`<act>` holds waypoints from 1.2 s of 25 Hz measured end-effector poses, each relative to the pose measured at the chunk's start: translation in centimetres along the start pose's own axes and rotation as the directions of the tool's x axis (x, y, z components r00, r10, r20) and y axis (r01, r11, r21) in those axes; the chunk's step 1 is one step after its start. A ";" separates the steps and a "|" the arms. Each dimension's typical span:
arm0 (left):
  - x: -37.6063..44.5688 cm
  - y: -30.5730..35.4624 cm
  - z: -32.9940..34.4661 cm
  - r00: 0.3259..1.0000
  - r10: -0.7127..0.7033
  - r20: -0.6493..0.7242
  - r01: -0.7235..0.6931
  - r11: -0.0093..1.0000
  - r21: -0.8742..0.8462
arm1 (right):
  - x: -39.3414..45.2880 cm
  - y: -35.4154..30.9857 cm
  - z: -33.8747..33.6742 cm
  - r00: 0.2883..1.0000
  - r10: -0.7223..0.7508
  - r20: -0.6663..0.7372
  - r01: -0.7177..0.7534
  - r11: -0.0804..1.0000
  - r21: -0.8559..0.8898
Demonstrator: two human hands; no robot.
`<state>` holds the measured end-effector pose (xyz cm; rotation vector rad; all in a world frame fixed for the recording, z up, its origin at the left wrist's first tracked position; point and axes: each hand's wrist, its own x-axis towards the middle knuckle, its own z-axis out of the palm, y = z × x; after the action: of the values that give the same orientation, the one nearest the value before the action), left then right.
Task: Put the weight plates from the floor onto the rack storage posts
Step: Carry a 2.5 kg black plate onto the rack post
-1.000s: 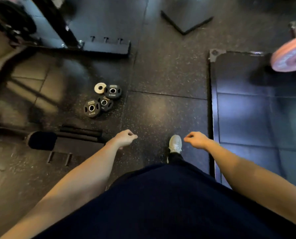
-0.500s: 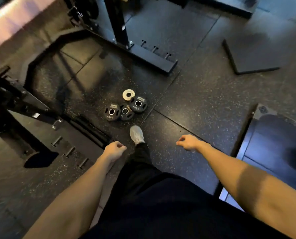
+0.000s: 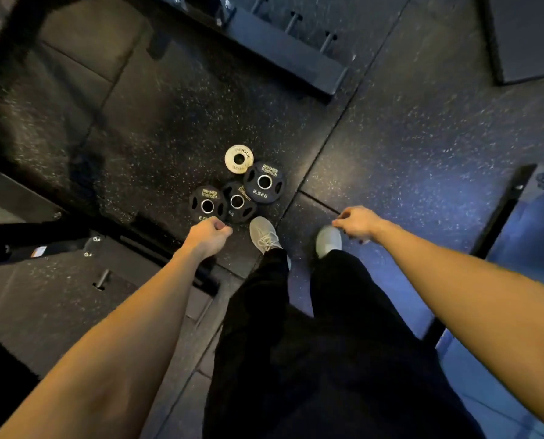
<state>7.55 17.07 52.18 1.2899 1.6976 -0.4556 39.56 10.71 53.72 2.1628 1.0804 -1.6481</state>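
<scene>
The rubber floor [image 3: 422,128], dark and speckled, carries everything in view and is divided by seams into tiles. Across the top runs a rack base beam [image 3: 283,49] with short storage pegs [image 3: 293,22] standing out of it; a second steel frame [image 3: 26,239] lies at the left edge, also with a peg. A raised platform [image 3: 524,236] sits to the right, and a dark mat [image 3: 530,36] occupies the upper right corner. The person stands just short of the plates, dark trousers and pale shoes [image 3: 264,236] pointed toward them, a stance judged to be the arrival before bending to lift. The task's items form one cluster on the floor between the two frames: the 2.5 kg black plate [image 3: 264,182] farthest right, the middle black plate [image 3: 237,201] partly tucked under it, the left black plate [image 3: 207,205] touching the middle one, and the small white plate [image 3: 239,159] at the far side, touching the 2.5 kg plate. All lie flat, none on a post; the task is judged not yet begun. The left hand [image 3: 209,237] hangs above the near edge of the left plate, fingers loosely curled, holding nothing. The right hand [image 3: 356,221] hangs over the right shoe, fingers likewise loosely curled and empty.
</scene>
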 end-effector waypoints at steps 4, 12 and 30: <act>13.0 1.4 -0.1 0.996 -0.067 0.055 0.065 0.997 0.031 | 12.9 -2.8 -0.1 0.999 0.042 0.021 -0.042 0.999 0.020; 42.2 0.8 9.8 0.996 -0.076 -0.040 0.078 0.996 0.033 | 44.2 -2.7 6.9 0.995 0.087 0.038 -0.085 0.995 -0.060; 51.7 -2.6 18.1 0.999 -0.029 -0.022 0.028 0.999 -0.022 | 55.3 -1.1 15.6 0.981 0.122 -0.151 -0.112 0.991 0.069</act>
<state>12.10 31.28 -0.63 1.2610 1.7370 -0.4403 32.93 25.80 -1.29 2.3778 0.9324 -1.5010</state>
